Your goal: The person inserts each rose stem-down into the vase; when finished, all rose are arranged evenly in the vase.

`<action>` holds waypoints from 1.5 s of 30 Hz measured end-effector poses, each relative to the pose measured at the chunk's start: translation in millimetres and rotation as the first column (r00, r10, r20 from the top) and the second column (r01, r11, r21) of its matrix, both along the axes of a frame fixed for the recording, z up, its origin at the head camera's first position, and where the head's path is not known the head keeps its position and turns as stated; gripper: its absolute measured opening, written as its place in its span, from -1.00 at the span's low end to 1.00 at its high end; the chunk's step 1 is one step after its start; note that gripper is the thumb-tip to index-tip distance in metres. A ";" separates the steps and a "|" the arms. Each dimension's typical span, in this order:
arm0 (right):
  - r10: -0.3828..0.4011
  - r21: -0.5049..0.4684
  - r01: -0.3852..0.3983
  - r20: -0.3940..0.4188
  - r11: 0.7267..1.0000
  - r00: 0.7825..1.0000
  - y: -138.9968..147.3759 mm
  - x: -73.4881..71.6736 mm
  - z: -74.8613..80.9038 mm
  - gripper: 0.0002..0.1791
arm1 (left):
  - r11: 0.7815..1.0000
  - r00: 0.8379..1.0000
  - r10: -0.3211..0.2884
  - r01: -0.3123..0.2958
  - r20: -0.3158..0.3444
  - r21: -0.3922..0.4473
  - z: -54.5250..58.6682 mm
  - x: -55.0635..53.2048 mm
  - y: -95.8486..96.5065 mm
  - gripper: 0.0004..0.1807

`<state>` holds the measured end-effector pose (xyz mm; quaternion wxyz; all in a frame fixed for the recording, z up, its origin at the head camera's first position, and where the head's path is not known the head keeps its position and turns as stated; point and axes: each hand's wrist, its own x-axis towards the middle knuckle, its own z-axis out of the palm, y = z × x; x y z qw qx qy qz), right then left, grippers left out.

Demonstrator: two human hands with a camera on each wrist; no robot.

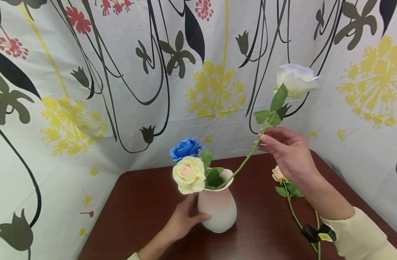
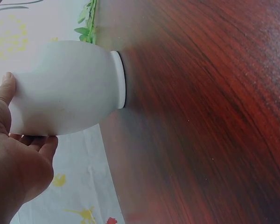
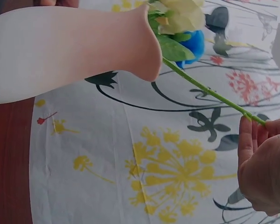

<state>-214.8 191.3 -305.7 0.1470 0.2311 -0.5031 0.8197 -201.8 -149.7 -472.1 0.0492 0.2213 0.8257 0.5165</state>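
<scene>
White cloth printed with red, yellow and dark flowers (image 1: pixel 175 108) hangs behind and on either side of a dark reddish-brown table (image 1: pixel 139 202), whose far edge and both far corners are in view. Between the table's left edge and its middle, a person's left hand (image 1: pixel 184 218) curves around the side of a pale vase (image 1: pixel 217 211), thumb in front and fingers behind, apparently to keep it from tipping. A blue rose (image 1: pixel 186 148) and a cream rose (image 1: pixel 188 175) lean over the vase's left rim, which leaves part of the mouth's right side free. There, the stem of a white rose (image 1: pixel 296 79) slants in, its bloom high to the right against the cloth; the right hand (image 1: pixel 287 151) pinches that stem just below the leaves, likely for control of its tilt, with thumb and fingertips closed together. Farther right, a peach rose (image 1: pixel 278 174) lies near the table's right edge, well apart from the vase, beside another stem (image 1: pixel 317 216) whose bloom cannot be seen. Table top shows between vase and left edge, while the lying stems take up part of the right side.
</scene>
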 end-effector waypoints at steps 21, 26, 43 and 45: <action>-0.069 0.601 0.148 -0.152 0.786 0.986 -55.6 4.0 -17.9 -0.86 | 1.000 1.000 -0.010 0.010 0.021 0.008 0.4 -0.9 -1.1 -0.15; -0.064 0.726 0.185 -0.191 0.662 0.979 -64.8 7.0 -25.2 -0.88 | 1.000 1.000 -0.003 0.003 0.013 0.004 -0.6 0.5 -0.1 -0.12; -0.038 0.826 0.394 -0.415 0.404 0.909 -87.6 26.3 -17.9 -0.84 | 1.000 0.999 -0.010 0.010 -0.040 0.005 -3.8 0.5 -0.8 -0.26; -0.055 0.808 0.386 -0.405 0.445 0.912 -89.7 26.4 -18.5 -0.81 | 1.000 1.000 -0.011 0.011 -0.028 0.008 -3.1 0.4 -1.1 -0.28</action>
